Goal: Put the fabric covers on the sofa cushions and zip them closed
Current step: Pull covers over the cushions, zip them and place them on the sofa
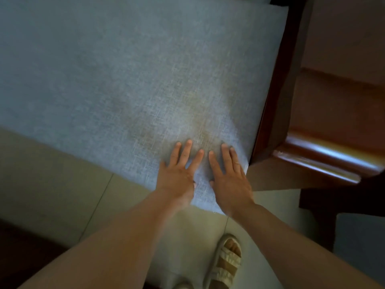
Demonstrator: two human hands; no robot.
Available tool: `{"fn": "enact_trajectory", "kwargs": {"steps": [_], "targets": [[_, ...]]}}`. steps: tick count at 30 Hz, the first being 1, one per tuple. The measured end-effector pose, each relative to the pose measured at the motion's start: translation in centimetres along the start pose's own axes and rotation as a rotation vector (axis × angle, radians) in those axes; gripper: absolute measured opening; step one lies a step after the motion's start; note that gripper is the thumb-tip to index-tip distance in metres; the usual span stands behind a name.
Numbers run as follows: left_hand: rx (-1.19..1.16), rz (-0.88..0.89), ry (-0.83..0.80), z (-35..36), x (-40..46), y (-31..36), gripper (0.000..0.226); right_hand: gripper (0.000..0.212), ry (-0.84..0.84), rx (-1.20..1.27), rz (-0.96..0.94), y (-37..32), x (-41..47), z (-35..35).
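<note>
You are looking down on a big blue-grey cushion (129, 69) that is filling most of the view, lying flat on the sofa seat with its right edge running along the dark wooden sofa frame (289, 84) and its near edge hanging out over the pale tiled floor (52, 167). The woven cover (187, 113) is sitting smooth and tight across the whole top face, so this cushion is looking dressed already; a faint brownish patch is showing through near the front corner. No zip is showing anywhere, so you cannot tell from here whether it is closed, and that is likely the part still needing a check. No other cushions or loose covers are in sight, so how many are left is unclear. Your left hand (179, 170) is lying flat with fingers spread, pressing on the fabric near the front right corner, grasping nothing. Your right hand (229, 178) is doing the same just beside it, palm down and fingers straight, close to the corner. Your sandalled foot (227, 259) is standing on the floor below.
</note>
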State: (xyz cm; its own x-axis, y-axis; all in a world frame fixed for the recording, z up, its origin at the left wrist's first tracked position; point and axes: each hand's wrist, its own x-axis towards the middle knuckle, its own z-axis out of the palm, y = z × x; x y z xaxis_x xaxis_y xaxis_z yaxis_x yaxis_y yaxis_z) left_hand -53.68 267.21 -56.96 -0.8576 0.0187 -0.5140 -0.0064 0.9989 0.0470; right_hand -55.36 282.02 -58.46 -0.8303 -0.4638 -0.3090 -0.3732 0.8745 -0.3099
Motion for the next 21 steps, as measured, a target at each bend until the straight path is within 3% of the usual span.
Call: {"fn": "enact_trajectory", "kwargs": {"steps": [5,8,11,14,17,21], "targets": [[-0.058,0.011,0.148,3.2,-1.9,0.3,0.072,0.093,0.239,-0.112,-0.013,-0.2,-3.1,4.9],[-0.053,0.006,0.207,5.1,-3.6,1.1,0.076,0.12,0.245,-0.22,-0.023,0.4,-4.1,6.4],[-0.037,-0.023,0.326,7.9,-4.5,2.1,0.088,0.128,0.315,-0.246,-0.033,1.1,-4.2,7.1],[-0.092,-0.075,0.518,9.9,-3.9,3.0,0.095,0.119,0.468,-0.217,-0.106,1.4,-3.9,7.7],[-0.142,-0.116,0.602,11.6,-3.4,4.2,0.092,0.103,0.597,-0.203,-0.179,2.0,-4.0,8.9],[-0.173,-0.121,0.805,13.3,-2.6,4.9,0.097,0.066,0.726,-0.162,-0.245,2.8,-4.0,9.9]]}}
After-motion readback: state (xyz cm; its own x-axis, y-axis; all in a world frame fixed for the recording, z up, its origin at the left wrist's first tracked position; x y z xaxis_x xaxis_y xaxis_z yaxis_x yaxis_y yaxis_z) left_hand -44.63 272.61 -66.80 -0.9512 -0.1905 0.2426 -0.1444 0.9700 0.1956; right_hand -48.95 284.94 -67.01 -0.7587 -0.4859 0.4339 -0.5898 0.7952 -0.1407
